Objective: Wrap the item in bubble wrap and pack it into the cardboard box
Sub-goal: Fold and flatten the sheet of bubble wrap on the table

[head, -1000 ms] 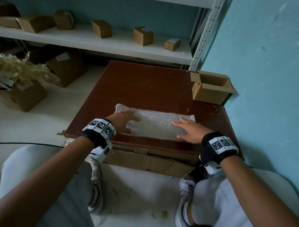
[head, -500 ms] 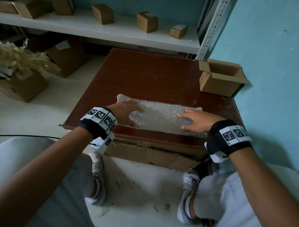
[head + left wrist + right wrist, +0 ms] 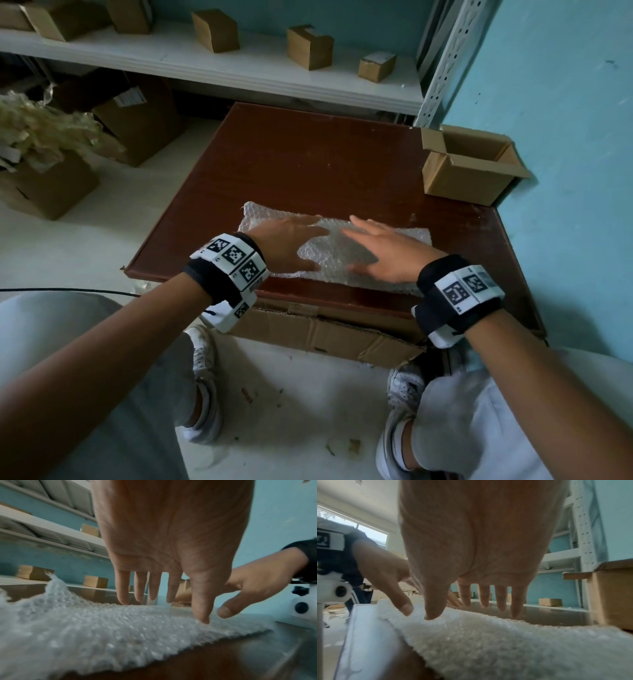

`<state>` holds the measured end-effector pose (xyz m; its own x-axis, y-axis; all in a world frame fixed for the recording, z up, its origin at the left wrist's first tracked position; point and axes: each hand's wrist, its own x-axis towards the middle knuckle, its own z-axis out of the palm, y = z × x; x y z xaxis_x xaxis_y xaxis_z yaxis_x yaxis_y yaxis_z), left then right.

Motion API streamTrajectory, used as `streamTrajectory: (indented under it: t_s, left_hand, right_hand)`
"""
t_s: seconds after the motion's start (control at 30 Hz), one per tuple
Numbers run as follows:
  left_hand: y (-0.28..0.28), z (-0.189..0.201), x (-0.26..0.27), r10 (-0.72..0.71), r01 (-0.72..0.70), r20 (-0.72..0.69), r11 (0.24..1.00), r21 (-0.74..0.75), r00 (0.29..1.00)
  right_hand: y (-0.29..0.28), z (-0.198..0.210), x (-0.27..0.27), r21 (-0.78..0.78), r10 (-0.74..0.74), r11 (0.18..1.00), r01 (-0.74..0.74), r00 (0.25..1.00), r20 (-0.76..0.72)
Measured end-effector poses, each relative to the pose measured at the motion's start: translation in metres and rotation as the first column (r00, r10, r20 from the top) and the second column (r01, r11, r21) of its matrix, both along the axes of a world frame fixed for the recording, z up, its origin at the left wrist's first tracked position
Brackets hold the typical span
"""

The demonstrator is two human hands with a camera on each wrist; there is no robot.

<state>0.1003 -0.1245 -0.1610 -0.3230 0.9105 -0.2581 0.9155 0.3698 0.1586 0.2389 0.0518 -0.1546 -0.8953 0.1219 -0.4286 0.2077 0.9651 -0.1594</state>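
Two hands hover palm-down over one sheet of bubble wrap, a translucent, whitish, dimpled rectangle lying flat on the reddish-brown table near its front edge (its far-left corner curls up a little). The left hand sits over the sheet's 9 o'clock half, the right hand over its 3 o'clock half, fingertips nearly meeting above the middle. Both have fingers straight and spread, gripping nothing; in the wrist views the thumbs reach down to the wrap while the fingers stay just above it. Whether an item lies under the sheet cannot be told. An open cardboard box stands at the table's 2 o'clock corner, well apart from both hands.
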Motion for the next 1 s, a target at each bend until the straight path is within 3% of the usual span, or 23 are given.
streamTrajectory:
  t_s: [0.2,1.0]
  left_hand:
    - [0.015,-0.011,0.011,-0.088,0.087,0.012,0.994,0.068,0.996]
    - [-0.007,-0.002,-0.011,0.018,-0.017,0.006,0.995,-0.101,1.0]
  right_hand:
    - [-0.019,-0.014,-0.008,0.015,0.04,0.999,-0.04,0.999,0.008]
    - [0.008,-0.008,0.012,-0.034,-0.077,0.996,0.078,0.996,0.036]
